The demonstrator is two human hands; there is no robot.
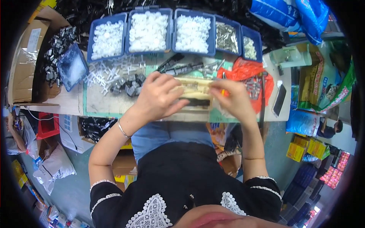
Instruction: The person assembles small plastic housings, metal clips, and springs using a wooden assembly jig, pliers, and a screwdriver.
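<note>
A long cream-coloured block [194,89] with a recess along its top lies in front of me at the bench's near edge. My left hand [159,95] is closed over its left end, fingers bent and thumb reaching along the near side. At the right end, my right hand [232,99] has its thumb and fingertips pinched together; what they hold is too small to make out. A bit of orange [226,92] shows beside those fingers. Black long parts [176,67] lie just beyond the block. A dark strip [194,102] runs along its near side.
Blue bins of white plastic pieces [148,32] and a bin of metal pins [227,38] line the back. White cross-shaped pieces [110,72] and black parts [131,85] lie left. A red bag [247,72] of metal parts and a phone [279,100] are on the right.
</note>
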